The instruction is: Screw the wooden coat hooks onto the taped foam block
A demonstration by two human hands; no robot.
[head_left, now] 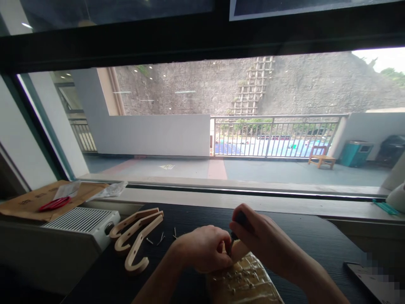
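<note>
My left hand (204, 248) is curled in a fist over the near end of a pale wooden piece (238, 250) and pins it to a brown bag (245, 280) of small metal parts. My right hand (259, 237) is closed round the dark handle of a screwdriver (241, 219) that points down at the wood, just beside my left fingers. Three curved wooden hooks (136, 240) lie on the dark table (310, 236) to the left. A few loose screws (161, 240) lie between the hooks and my hands.
A white slatted device (82, 220) stands at the left. Behind it, a brown envelope (38, 202) carries something red (54, 204) and clear plastic (109, 191). A flat dark object (370, 279) lies at the right front. Behind the table runs a window sill (253, 199).
</note>
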